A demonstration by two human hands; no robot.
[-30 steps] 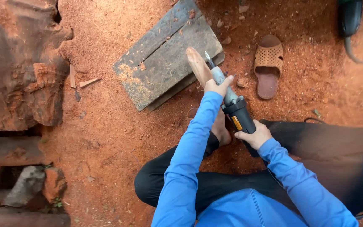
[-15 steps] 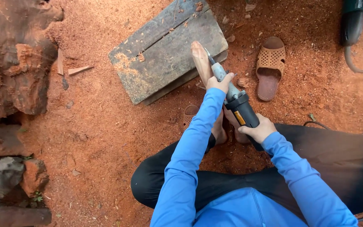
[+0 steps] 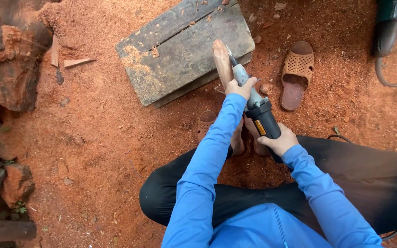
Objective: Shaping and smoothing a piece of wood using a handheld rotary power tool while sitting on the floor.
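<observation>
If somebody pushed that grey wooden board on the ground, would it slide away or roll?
The grey wooden board looks flat, thick and stiff, so it probably wouldn't roll or bend. It lies on loose red sawdust, so it might slide a bit, though it seems fairly heavy.

Ground: loose reddish sawdust [image 3: 97, 138] over bare earth, outdoors, in even daylight. A weathered grey plank board [image 3: 184, 50] lies flat at top centre. Rough reddish logs [image 3: 5, 55] line the left edge. One brown perforated sandal [image 3: 296, 73] lies right of the board.
</observation>
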